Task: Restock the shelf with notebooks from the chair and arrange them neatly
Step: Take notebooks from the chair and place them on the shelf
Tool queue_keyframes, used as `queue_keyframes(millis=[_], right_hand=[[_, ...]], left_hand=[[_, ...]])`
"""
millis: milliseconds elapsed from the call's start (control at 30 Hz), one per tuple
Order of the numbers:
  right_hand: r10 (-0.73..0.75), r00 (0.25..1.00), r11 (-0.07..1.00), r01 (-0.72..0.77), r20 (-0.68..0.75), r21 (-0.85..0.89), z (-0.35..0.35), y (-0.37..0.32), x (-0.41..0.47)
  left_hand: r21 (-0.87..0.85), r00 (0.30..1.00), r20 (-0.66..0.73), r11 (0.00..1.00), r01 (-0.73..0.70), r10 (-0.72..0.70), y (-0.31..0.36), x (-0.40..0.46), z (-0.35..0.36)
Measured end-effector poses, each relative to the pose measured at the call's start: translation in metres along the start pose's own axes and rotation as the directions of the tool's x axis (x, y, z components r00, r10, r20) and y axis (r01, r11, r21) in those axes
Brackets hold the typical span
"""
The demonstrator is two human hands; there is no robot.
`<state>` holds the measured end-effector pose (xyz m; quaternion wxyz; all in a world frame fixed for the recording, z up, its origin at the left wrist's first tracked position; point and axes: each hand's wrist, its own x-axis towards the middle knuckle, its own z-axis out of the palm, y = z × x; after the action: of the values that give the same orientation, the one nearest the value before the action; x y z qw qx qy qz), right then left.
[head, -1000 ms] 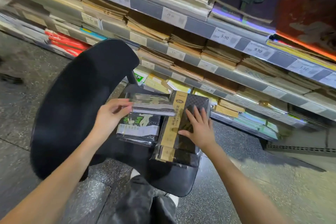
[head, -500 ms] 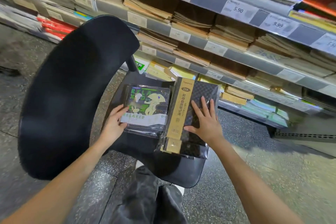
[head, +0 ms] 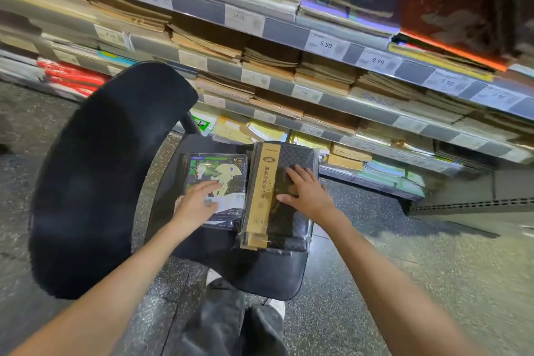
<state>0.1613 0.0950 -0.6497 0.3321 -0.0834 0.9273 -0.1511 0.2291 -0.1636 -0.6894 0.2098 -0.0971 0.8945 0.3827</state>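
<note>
Two stacks of wrapped notebooks lie side by side on the seat of a black office chair. The left stack has a purple cover with a pale cartoon figure. The right stack is black checkered with a tan band of print down its left side. My left hand lies flat on the cartoon cover, fingers straight. My right hand rests flat on the black stack, fingers spread. Behind the chair runs the store shelf with rows of stacked notebooks and price tags.
The chair's black backrest stands tall on the left. Speckled stone floor lies open to the right. My legs and shoes are just in front of the seat. Low shelves with coloured notebooks sit behind the seat.
My left hand let down the raised cartoon notebook and moved from the stack's left edge onto its cover. My right hand stayed flat on the black stack.
</note>
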Motion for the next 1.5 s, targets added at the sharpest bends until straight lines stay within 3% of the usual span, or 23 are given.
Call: queue_keyframes(millis=[233, 500, 667, 900, 1267, 1500], right_hand=[[0.004, 0.995, 0.999, 0.0, -0.097, 0.039, -0.062, -0.01, -0.032], [-0.04, 0.976, 0.996, 0.057, -0.213, 0.075, -0.174, -0.049, -0.085], [-0.061, 0.931, 0.995, 0.087, -0.359, 0.057, -0.247, -0.07, -0.127], [-0.107, 0.867, 0.991, 0.133, -0.486, 0.019, -0.32, -0.09, -0.179], [-0.324, 0.636, 0.945, 0.259, -0.7, -0.202, -0.424, -0.103, -0.223], [-0.419, 0.495, 0.904, 0.31, -0.761, -0.296, -0.516, -0.109, -0.249]], left_hand=[[0.174, 0.982, 0.038, 0.966, -0.19, 0.187, 0.095, 0.009, -0.045], [0.201, 0.936, 0.073, 0.914, -0.353, 0.345, 0.206, 0.003, -0.136], [0.163, 0.884, 0.055, 0.869, -0.467, 0.464, 0.27, -0.01, -0.197], [0.291, 0.793, -0.038, 0.766, -0.573, 0.608, 0.352, -0.034, -0.256], [0.341, 0.598, -0.18, 0.62, -0.707, 0.781, 0.452, -0.074, -0.332], [0.481, 0.494, -0.292, 0.572, -0.664, 0.819, 0.535, -0.094, -0.39]])
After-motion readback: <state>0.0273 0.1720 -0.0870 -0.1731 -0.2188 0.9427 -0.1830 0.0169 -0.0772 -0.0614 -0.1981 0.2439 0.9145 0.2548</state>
